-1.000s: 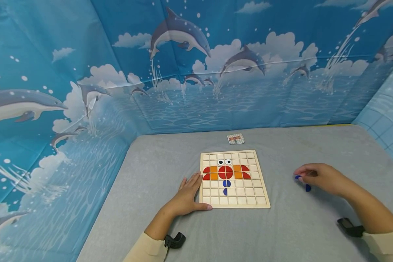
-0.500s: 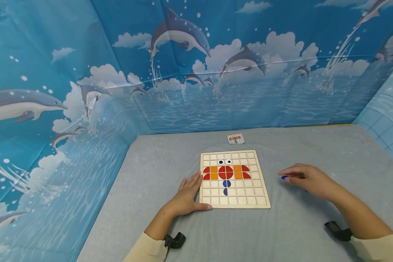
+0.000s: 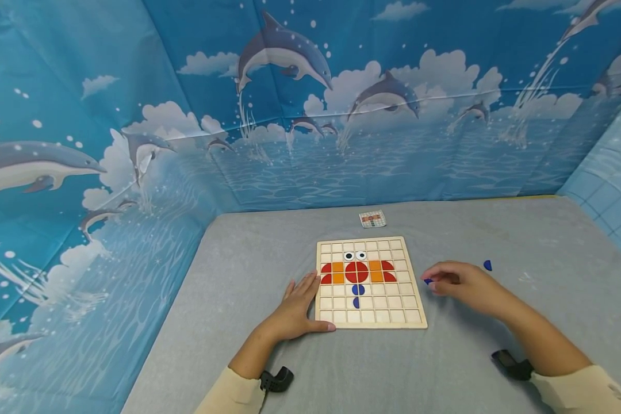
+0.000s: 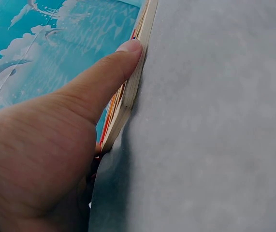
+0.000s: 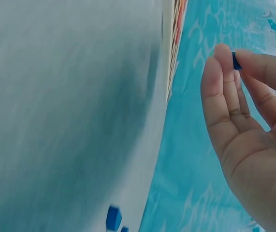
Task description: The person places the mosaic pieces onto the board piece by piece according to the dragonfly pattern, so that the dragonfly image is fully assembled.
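Observation:
A square wooden grid board [image 3: 394, 317] lies on the grey cloth, with red, orange, blue and eye pieces forming a figure. My left hand [image 3: 290, 315] rests at its front left corner, fingers along the left side, the thumb [image 4: 109, 72] on the front edge. Just right of the board, my right hand [image 3: 468, 286] pinches a small blue piece [image 3: 427, 282] between thumb and fingertips. The right wrist view shows this blue piece [image 5: 237, 61] edge-on, its shape partly covered by the fingers. Behind the right hand lies a loose blue half-round piece [image 3: 488, 265].
A small picture card [image 3: 372, 219] lies beyond the board, showing a similar figure. Low in the right wrist view are a blue piece [image 5: 113, 218] and part of another. A dolphin-print curtain [image 3: 290, 172] stands behind the table.
My right hand has moved left toward the board with the blue piece, uncovering a loose blue piece behind it. The left hand and board have stayed in place.

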### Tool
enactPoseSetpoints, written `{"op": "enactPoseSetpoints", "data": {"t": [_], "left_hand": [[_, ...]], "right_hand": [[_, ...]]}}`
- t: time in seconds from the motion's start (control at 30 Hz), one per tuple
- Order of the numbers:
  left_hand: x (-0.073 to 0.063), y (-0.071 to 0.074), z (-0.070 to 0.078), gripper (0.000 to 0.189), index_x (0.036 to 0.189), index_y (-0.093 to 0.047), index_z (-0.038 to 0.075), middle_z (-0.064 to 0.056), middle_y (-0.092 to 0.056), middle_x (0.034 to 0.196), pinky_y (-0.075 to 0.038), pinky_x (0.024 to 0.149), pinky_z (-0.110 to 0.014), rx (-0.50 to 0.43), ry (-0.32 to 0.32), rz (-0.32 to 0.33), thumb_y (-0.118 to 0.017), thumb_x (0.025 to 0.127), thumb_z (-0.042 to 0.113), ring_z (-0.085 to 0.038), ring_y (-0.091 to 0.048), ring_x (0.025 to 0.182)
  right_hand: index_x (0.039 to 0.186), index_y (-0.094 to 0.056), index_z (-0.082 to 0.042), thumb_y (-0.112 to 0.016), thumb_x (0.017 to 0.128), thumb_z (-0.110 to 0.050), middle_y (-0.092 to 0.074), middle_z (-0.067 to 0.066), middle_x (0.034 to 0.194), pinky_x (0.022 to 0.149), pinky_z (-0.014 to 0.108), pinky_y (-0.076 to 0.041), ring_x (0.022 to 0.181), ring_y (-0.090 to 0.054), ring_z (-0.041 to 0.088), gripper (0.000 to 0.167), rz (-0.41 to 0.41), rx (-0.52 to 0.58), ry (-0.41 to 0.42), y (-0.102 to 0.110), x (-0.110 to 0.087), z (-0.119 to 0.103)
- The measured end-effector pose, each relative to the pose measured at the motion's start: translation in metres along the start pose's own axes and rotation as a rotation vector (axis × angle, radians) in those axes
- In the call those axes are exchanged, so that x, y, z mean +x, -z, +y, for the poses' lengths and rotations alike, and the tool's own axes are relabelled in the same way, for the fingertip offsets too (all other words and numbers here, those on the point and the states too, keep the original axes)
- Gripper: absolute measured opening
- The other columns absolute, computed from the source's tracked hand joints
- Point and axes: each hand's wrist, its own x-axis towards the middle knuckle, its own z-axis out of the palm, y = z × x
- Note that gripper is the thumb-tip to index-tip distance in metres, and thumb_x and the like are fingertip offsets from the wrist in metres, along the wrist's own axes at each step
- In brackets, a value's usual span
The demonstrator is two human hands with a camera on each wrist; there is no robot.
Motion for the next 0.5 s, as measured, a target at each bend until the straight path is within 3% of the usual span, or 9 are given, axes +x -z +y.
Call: {"op": "enactPoseSetpoints", "data": {"t": [0.5], "left_hand": [[0.001,-0.001,-0.002,0.120,0.163,-0.015,0.011,-0.002,-0.011,0.172,0.000,0.129,-0.053,0.003,-0.001,0.002,-0.078,0.077,0.065,-0.019,-0.009,0.160]], "right_hand": [[0.115,-0.072,-0.007,-0.071,0.095,-0.014,-0.067,0.005,0.098,0.070,0.021,-0.055,0.084,-0.060,0.013,0.022,0.004,0.064,0.085,-0.026,0.007,-0.031]]}}
